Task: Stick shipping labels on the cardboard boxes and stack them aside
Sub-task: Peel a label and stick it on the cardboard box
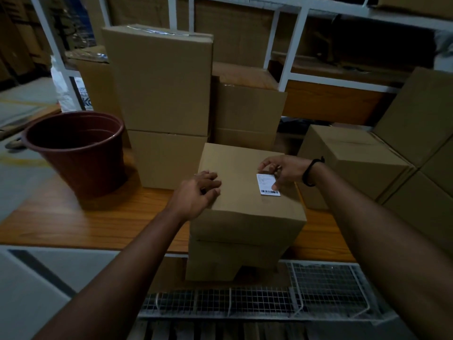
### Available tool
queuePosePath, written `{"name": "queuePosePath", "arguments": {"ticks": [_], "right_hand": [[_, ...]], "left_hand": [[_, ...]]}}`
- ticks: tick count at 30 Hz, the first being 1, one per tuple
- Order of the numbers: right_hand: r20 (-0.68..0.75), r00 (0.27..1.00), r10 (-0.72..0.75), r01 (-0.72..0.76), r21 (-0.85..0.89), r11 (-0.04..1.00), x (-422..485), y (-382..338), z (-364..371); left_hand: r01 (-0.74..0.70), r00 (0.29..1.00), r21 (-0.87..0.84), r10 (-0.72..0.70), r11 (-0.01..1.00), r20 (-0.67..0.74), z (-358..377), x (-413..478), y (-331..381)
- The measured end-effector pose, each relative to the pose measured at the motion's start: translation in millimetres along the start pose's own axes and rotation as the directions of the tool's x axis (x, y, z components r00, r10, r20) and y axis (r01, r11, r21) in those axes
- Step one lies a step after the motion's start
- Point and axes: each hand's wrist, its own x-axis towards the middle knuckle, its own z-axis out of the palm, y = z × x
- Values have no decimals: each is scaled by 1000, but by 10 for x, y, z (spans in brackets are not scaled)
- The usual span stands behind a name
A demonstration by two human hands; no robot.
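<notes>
A plain cardboard box point(242, 204) stands at the front edge of the wooden table point(98, 224), on top of another box below it. A white shipping label point(267, 184) with a barcode lies on the box's top near the right side. My right hand point(282, 171) pinches the label's upper right edge between thumb and fingers. My left hand point(198, 192) rests curled on the box's left top edge, pressing it. A stack of two boxes point(164, 106) stands behind to the left, with more boxes point(247, 109) behind the middle.
A dark red plastic bucket point(78, 153) sits on the table at left. Boxes point(353, 160) are piled at the right. White metal shelving point(294, 45) runs behind. A white wire rack point(269, 298) lies below the table's front edge.
</notes>
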Motion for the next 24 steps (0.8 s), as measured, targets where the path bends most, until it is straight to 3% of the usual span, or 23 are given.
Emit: {"name": "queuePosePath", "arguments": {"ticks": [3,7,14,24], "right_hand": [[-114,993,36,-30,50,998,-52,135,38],[-157,984,84,-78,48,996,-92,203,134],[-143,982,123,-129,-36,991,-60,118,126],[-166,974,155,-154,16,988,-67,123,150]], "left_hand": [[-1,1000,-12,1,1000,-7,4,6,9],[1,1000,-25,-1,1000,-22,11,5,13],[8,1000,-23,-7,1000,2,27,12,-42],[-5,1000,-22,5,1000,-10,40,13,-17]]}}
